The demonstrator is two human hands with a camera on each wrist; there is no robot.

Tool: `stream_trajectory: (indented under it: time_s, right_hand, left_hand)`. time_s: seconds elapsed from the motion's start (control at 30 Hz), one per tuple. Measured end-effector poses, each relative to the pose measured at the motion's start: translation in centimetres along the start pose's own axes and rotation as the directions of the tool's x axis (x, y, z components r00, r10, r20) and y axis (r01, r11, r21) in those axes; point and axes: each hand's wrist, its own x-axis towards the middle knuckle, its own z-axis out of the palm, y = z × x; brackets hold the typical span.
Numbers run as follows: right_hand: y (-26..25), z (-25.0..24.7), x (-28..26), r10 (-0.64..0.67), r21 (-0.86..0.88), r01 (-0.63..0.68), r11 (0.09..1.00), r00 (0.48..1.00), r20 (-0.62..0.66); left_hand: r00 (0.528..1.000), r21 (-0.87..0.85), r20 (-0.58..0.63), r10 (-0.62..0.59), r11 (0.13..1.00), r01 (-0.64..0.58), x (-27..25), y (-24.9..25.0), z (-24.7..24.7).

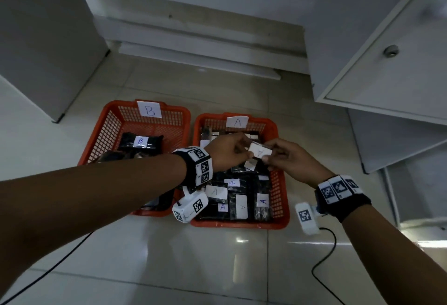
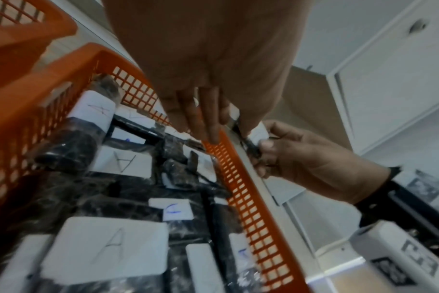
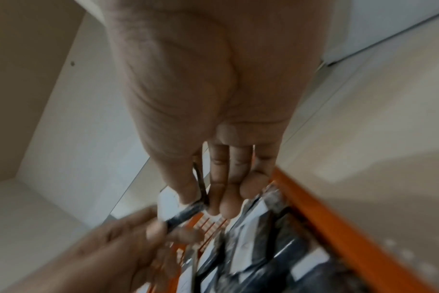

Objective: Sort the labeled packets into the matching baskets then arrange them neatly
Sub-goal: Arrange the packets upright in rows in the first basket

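Two orange baskets stand side by side on the tiled floor: basket B [image 1: 106, 121] on the left and basket A [image 1: 280, 183] on the right. Over the far half of basket A, both hands hold one dark packet with a white "A" label [image 1: 260, 151] [image 2: 258, 134] [image 3: 186, 212]. My left hand [image 1: 238, 151] [image 2: 208, 123] pinches its left end. My right hand [image 1: 273, 157] [image 3: 213, 198] pinches its right end. Basket A is packed with several dark packets labelled A [image 1: 215, 191]. Basket B holds a packet labelled B [image 1: 140, 141]; my left forearm hides its near part.
A white cabinet door with a round knob [image 1: 390, 51] hangs open at the right. A white unit [image 1: 48, 38] stands at the left and white boards [image 1: 193, 58] lie behind the baskets. Black cables [image 1: 324, 256] trail over the floor near me.
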Motion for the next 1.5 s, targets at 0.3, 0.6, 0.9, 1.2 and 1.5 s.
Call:
stream_trajectory:
  time_s: [0.3, 0.6, 0.9, 1.2, 1.5]
  right_hand:
    - [3.9, -2.3, -2.2, 0.094, -0.177, -0.144, 0.974, 0.960, -0.262]
    - [4.3, -2.9, -2.0, 0.205, 0.066, -0.194, 0.979, 0.919, -0.337]
    - [4.2, -2.7, -1.6, 0.211, 0.137, -0.170, 0.976, 0.897, -0.388]
    - [3.5, -1.6, 3.2, 0.139, 0.033, -0.141, 0.989, 0.857, -0.497]
    - [2.5, 0.2, 8.4, -0.024, -0.624, -0.293, 0.724, 0.894, -0.448]
  left_hand:
    - [0.999, 0.515, 0.043, 0.020, 0.856, -0.039, 0.2, -3.8, 1.7]
    - [0.969, 0.558, 0.224, 0.102, 0.802, -0.214, 3.4, -1.9, 4.6]
    - [0.977, 0.497, 0.190, 0.097, 0.849, -0.181, 4.2, -3.0, 5.4]
    - [0.982, 0.424, -0.160, 0.096, 0.905, -0.020, 4.4, -4.4, 1.5]
    - [0.980, 0.417, -0.191, 0.057, 0.908, 0.028, 2.3, -6.2, -0.8]
